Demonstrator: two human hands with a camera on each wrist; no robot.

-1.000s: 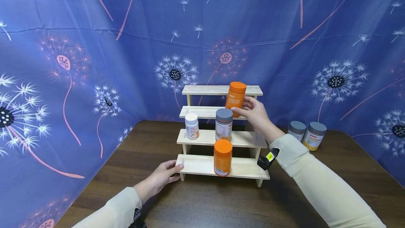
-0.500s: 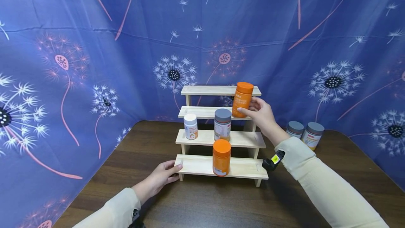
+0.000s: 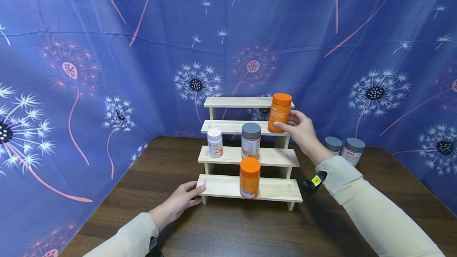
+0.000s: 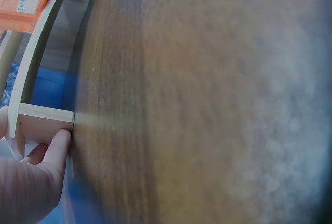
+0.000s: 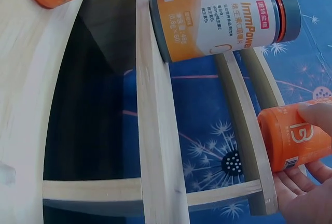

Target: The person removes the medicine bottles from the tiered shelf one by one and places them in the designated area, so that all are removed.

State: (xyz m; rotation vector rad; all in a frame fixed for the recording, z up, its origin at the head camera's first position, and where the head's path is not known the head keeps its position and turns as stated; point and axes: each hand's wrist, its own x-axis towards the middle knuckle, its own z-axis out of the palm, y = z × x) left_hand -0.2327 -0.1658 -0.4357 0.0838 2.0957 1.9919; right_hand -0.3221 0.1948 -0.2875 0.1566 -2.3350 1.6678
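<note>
A pale wooden stand (image 3: 221,185) with stepped shelves stands on the table. My right hand (image 3: 303,132) grips an orange bottle (image 3: 279,113) with an orange lid, upright at the right end of the second shelf from the top. Thumb and fingers wrap its side in the right wrist view, its base at the shelf. My left hand (image 3: 180,201) holds the left end of the bottom shelf, thumb on top; fingertips touch the wooden leg (image 4: 46,121) in the left wrist view. Another orange bottle (image 3: 250,177) stands on the bottom shelf.
On the shelf above the bottom one stand a small white bottle (image 3: 215,143) and a grey-lidded jar (image 3: 251,142). Two more grey-lidded jars, a left one (image 3: 333,144) and a right one (image 3: 352,152), are on the brown table (image 3: 242,233) behind my right forearm. Blue patterned cloth (image 3: 303,50) hangs behind.
My right hand has moved the orange bottle rightward along its shelf to near the right end, and the bottle now leans less. The left hand has kept its place.
</note>
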